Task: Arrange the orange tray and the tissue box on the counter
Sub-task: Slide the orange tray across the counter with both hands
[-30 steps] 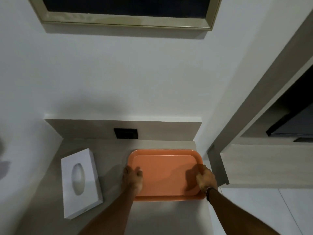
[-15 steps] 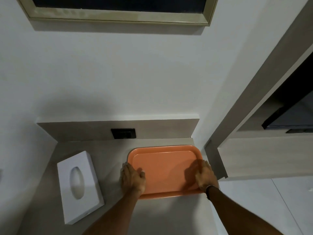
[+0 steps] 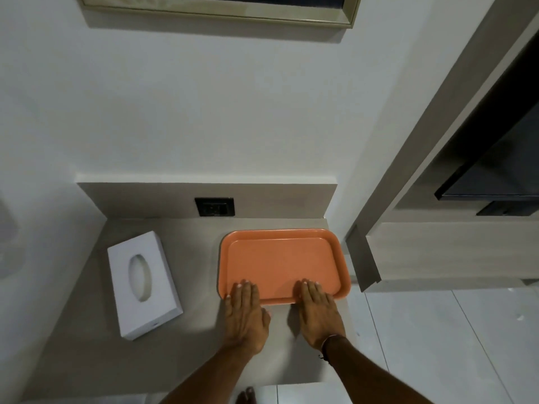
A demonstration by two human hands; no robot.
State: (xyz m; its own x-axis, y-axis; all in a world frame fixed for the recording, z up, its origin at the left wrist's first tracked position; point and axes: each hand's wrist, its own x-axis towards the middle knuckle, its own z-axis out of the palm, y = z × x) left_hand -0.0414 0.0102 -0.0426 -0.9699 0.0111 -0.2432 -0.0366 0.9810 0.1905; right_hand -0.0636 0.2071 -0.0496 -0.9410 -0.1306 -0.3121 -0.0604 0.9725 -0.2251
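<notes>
orange tray [image 3: 280, 260] lies empty on counter [image 3: 186, 360], tissue box [image 3: 144, 284] well left.

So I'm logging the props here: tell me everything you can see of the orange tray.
The orange tray is a plain rectangle with rounded corners and a low raised rim, plastic by its look, and empty. It lies flat at the right end of the counter, its far edge near the backsplash. The left hand and right hand lie flat, fingers over its near rim.

Smooth matt plastic orange tray [image 3: 280, 258]; white matt cardboard tissue box [image 3: 143, 284]; matt, pale wood-grain laminate surface [image 3: 186, 339]; glossy floor tiles [image 3: 437, 345].
</notes>
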